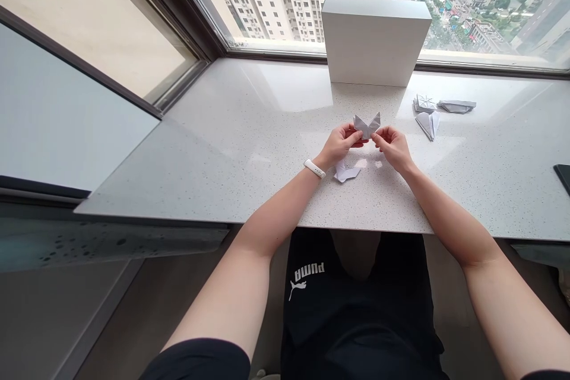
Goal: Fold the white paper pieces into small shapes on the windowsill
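Between my two hands, just above the pale counter, is a folded white paper figure with two pointed flaps standing up in a V. My left hand pinches its left side between thumb and fingers. On the other side, my right hand grips the lower right edge with thumb and forefinger. Another folded paper piece lies on the counter below my left hand, partly hidden by the wrist, which wears a white band.
Right of my hands lie a squarish paper piece, a long flat folded one and a pointed one. A white box stands by the window. A dark flat object sits at the right edge of the speckled counter.
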A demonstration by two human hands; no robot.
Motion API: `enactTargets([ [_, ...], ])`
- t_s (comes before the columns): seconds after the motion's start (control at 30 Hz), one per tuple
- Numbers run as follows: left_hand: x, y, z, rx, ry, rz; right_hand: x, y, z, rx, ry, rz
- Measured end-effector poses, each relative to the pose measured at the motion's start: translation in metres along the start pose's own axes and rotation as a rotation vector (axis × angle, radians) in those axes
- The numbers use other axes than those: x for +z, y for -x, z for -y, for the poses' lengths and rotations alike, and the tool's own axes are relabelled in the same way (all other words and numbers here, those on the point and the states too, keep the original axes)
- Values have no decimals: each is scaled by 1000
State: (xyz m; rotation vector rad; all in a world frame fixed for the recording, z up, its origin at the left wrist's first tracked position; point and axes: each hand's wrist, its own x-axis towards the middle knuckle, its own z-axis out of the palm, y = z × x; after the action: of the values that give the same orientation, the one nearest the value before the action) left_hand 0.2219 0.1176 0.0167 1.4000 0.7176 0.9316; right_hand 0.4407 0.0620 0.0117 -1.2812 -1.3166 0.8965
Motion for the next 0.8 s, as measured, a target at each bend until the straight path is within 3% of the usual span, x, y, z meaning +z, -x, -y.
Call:
enactTargets([
  [0.37,2,3,-3,-21,34,-26,-1,-1,-1,-17,35,-1],
  [0.5,-1,0,-6,-18,34,-99,-2,3,4,-44,131,12],
  [0.57,-4,-3,-6,-15,38,-159,-1,8,8,-105,229,116],
  [0.7,-12,-9,-5,-20,62,-249,9,23,16,-286,482,469],
  [0.8,-15,-12,-2,-29,82,-277,16,31,20,-368,628,602],
])
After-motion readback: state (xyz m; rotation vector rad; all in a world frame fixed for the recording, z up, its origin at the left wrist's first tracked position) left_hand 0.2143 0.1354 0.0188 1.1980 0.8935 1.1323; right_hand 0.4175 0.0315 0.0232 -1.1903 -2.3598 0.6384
